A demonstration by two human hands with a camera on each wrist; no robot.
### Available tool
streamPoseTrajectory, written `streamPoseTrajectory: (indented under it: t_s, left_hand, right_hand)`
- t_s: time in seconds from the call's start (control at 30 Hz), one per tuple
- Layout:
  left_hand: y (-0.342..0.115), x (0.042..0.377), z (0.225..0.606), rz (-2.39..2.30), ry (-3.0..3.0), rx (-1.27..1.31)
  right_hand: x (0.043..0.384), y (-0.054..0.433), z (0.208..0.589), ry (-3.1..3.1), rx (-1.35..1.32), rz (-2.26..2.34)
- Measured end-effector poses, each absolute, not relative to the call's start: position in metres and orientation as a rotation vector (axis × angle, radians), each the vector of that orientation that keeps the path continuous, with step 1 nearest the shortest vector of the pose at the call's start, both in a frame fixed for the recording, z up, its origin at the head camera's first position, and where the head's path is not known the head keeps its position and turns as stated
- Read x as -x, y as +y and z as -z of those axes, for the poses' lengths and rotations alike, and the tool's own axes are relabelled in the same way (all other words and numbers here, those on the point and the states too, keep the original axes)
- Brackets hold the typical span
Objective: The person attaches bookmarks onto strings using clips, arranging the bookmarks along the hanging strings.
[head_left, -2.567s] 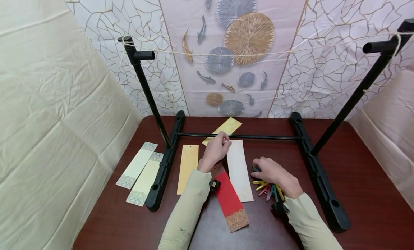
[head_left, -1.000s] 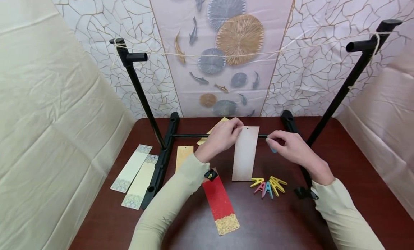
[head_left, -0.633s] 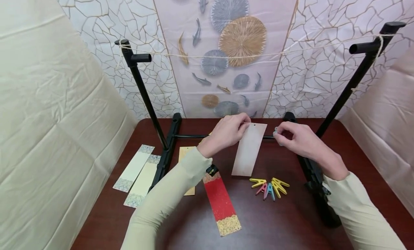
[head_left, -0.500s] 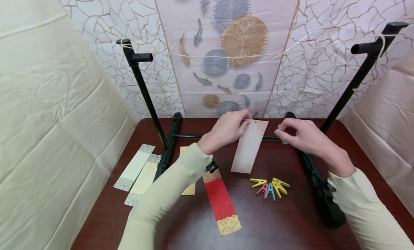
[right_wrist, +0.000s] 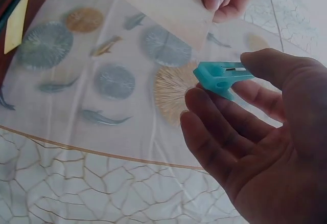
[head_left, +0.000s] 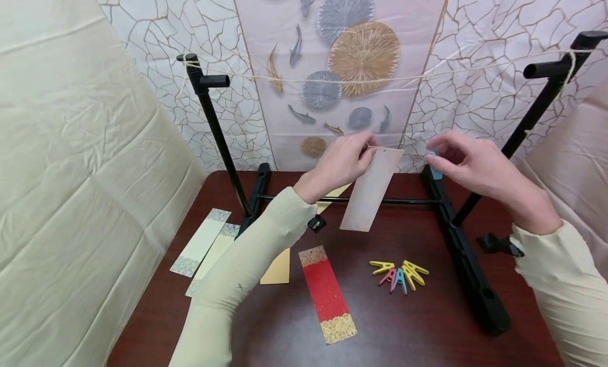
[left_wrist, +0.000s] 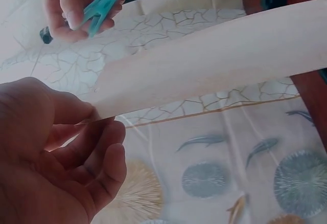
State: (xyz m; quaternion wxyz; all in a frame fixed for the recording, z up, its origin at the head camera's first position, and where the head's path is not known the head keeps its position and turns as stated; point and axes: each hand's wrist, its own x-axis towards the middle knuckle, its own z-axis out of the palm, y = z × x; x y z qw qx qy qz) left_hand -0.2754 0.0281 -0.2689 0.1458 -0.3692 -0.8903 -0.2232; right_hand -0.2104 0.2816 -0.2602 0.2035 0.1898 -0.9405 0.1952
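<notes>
My left hand pinches a pale paper strip by its top corner, beside a small punched hole. The strip hangs tilted in the air above the table, its lower end toward me. In the left wrist view the thumb and forefinger grip the strip's edge. To the right, my right hand pinches a teal clothespin between thumb and fingers, apart from the strip. A thin string runs above both hands, tied between two black posts.
Several yellow, pink and blue clothespins lie on the dark table. Near them is a red strip with gold ends. Two pale strips lie at left; yellow strips are partly hidden by my left arm. A black stand frames the space.
My left hand has picked the pale strip up off the table and raised it. My right hand has taken a clothespin from the pile and lifted it up and to the right.
</notes>
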Motion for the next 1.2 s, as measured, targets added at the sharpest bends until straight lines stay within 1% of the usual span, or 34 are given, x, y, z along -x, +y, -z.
streamPoseTrajectory:
  t_s: [0.23, 0.5, 0.73, 0.93, 1.1, 1.2]
  left_hand:
    - [0.032, 0.278, 0.248, 0.692, -2.521, 1.08]
    - [0.043, 0.278, 0.229, 0.894, -2.496, 1.015]
    - [0.054, 0.273, 0.222, 0.946, -2.44, 1.017]
    - [0.063, 0.27, 0.218, 1.012, -2.423, 0.997]
    - [0.071, 0.266, 0.216, 1.09, -2.417, 0.996]
    - [0.075, 0.264, 0.214, 1.15, -2.412, 0.996]
  right_hand:
    - [0.21, 0.284, 0.235, -2.584, -0.543, -0.552]
    - [0.21, 0.296, 0.209, -2.514, -0.468, -0.73]
    - [0.21, 0.299, 0.193, -2.461, -0.443, -0.632]
    - [0.21, 0.303, 0.182, -2.386, -0.369, -0.588]
    - [0.21, 0.306, 0.174, -2.29, -0.328, -0.667]
    - [0.213, 0.308, 0.169, -2.227, -0.348, -0.744]
